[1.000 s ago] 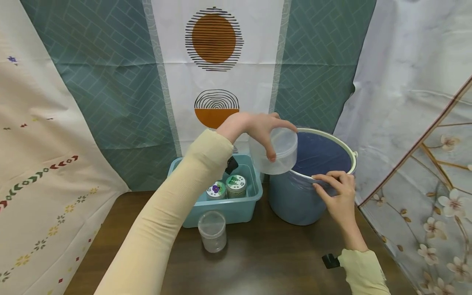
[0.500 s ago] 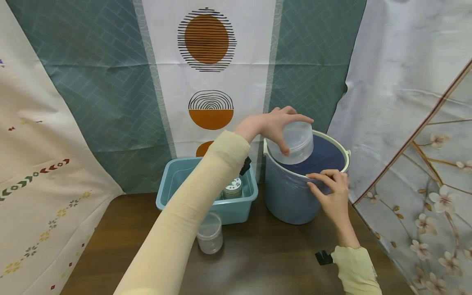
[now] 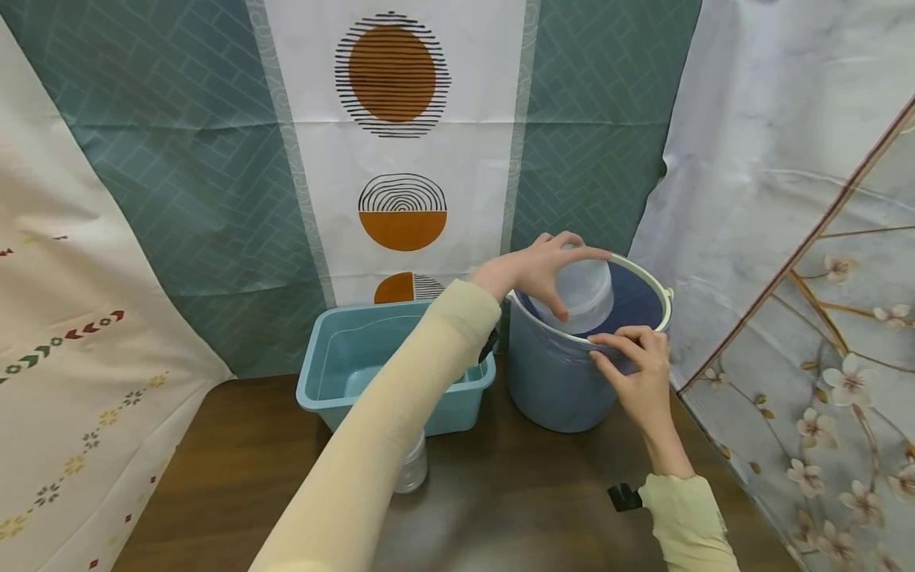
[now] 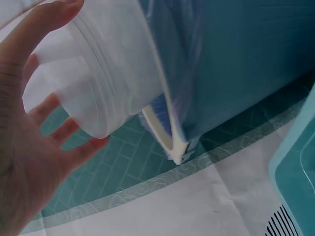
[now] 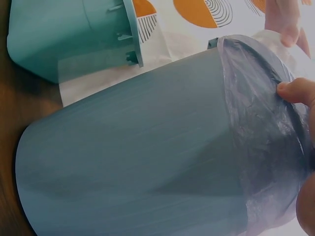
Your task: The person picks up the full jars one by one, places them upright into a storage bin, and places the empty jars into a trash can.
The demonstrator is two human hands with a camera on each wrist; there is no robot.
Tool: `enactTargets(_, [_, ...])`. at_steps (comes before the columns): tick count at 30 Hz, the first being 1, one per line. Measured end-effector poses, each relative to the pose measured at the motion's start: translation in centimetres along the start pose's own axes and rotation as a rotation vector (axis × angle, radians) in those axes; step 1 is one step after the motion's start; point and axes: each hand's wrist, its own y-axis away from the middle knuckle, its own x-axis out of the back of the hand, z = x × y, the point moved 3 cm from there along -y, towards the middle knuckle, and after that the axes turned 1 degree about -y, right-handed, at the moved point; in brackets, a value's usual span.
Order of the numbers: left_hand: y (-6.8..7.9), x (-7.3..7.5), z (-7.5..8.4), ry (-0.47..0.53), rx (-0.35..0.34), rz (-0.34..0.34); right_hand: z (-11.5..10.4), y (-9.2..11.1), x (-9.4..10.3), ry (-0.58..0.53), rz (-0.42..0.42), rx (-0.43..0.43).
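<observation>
My left hand (image 3: 532, 272) grips a wide clear plastic jar (image 3: 592, 292) by its side, thumb in front and the other fingers spread behind. That jar is tilted and partly inside the mouth of a blue-grey trash can (image 3: 561, 389) with a cream rim ring. In the left wrist view, the jar (image 4: 125, 54) overlaps the ring at the opening. My right hand (image 3: 643, 377) pinches the can's front rim between thumb and fingers. A thin purple bin liner (image 5: 266, 132) is folded over the rim there.
Left of the can stands a light blue plastic basin (image 3: 336, 401), partly hidden by my left sleeve (image 3: 400, 413). Another clear jar (image 3: 412, 470) stands in front of it on the brown wooden table (image 3: 529, 500). Patterned cloths (image 3: 214, 199) hang behind and at both sides.
My left hand has carried the jar to the right and down into the can's mouth. My right hand has stayed at the rim. The view has shifted slightly.
</observation>
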Motion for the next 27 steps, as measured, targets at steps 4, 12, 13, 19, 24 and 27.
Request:
enactTargets(4, [0.0, -0.7, -0.3, 0.0, 0.022, -0.024, -0.2, -0.2, 0.1, -0.01, 0.006, -0.005])
enactTargets(12, [0.3, -1.1, -1.0, 0.014, 0.05, -0.002, -0.1, 0.0, 0.0, -0.005, 0.009, -0.01])
enactTargets(13, [0.3, -1.1, -1.0, 0.016, 0.051, -0.003, 0.0, 0.0, -0.1, -0.002, 0.01, -0.011])
enactTargets(19, [1.0, -1.1, -0.8, 0.052, 0.095, -0.035, 0.2, 0.1, -0.2, -0.004, 0.008, -0.018])
enactTargets(24, [1.4, -1.2, -1.0, 0.036, 0.078, -0.038, 1.8, 0.7, -0.3, 0.001, -0.001, -0.02])
enactTargets(27, [1.8, -1.2, -1.2, 0.035, 0.063, -0.037, 3.3, 1.2, -0.3, 0.007, -0.011, -0.023])
